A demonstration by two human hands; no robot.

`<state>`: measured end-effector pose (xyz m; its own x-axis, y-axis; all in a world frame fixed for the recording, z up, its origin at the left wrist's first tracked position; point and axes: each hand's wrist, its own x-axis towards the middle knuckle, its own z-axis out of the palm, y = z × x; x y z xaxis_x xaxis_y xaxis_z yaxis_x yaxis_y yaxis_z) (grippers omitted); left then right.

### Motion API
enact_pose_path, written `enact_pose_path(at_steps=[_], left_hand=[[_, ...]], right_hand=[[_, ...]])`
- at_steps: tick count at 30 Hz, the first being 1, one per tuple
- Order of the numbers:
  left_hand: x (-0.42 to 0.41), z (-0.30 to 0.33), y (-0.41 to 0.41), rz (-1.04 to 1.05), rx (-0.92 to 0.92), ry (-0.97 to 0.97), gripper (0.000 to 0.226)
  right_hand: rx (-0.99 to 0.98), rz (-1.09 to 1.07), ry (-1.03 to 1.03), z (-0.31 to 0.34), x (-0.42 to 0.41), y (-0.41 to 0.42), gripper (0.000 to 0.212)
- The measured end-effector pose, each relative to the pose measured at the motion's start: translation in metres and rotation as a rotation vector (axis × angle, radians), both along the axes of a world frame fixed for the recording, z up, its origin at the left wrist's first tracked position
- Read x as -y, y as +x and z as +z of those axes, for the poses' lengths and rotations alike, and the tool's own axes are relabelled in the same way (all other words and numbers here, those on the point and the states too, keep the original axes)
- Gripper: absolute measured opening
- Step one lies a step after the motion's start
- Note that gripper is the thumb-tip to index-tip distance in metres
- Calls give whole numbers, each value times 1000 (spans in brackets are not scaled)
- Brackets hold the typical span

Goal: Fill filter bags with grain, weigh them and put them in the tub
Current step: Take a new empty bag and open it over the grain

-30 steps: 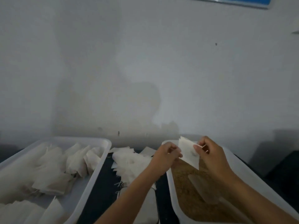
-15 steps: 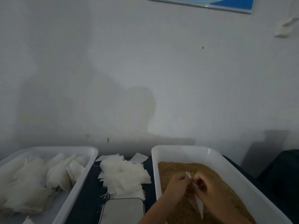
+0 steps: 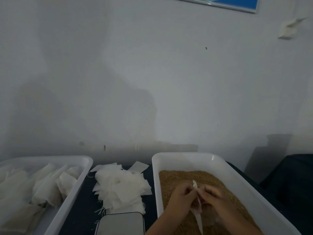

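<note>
My left hand (image 3: 182, 198) and my right hand (image 3: 214, 200) are together over the brown grain (image 3: 177, 178) in the white tub (image 3: 186, 158) on the right. Both pinch one thin white filter bag (image 3: 198, 216), held edge-on between them, its top corner poking up above my fingers. A loose pile of empty filter bags (image 3: 121, 189) lies on the dark table between the tubs. The white tub on the left (image 3: 72, 189) holds several filled bags (image 3: 49, 184). A flat scale (image 3: 121, 223) with a grey top sits at the bottom edge.
A pale wall rises just behind the tubs. A dark object (image 3: 291, 180) stands at the right beyond the grain tub. A blue-framed picture (image 3: 233, 2) hangs high on the wall.
My hands dropped with the filter bag from above the grain tub's far rim down onto the grain. The bag turned from face-on to edge-on. The camera tilted upward.
</note>
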<state>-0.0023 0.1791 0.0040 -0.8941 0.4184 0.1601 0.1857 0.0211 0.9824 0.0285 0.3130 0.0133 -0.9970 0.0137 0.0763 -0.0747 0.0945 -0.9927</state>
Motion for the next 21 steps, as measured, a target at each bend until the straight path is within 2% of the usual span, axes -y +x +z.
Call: enact_pose_path(at_steps=[4, 9, 18, 21], left_hand=[[2, -2, 0, 1, 31, 82, 8], [3, -2, 0, -25, -11, 59, 3], [3, -3, 1, -46, -67, 89, 19], [3, -5, 3, 1, -164, 4, 27]], right_hand=[[6, -12, -99, 0, 0, 1, 18], [43, -1, -145, 1, -1, 2, 21], [44, -55, -96, -3, -4, -1, 11], [34, -57, -17, -5, -4, -1, 6]])
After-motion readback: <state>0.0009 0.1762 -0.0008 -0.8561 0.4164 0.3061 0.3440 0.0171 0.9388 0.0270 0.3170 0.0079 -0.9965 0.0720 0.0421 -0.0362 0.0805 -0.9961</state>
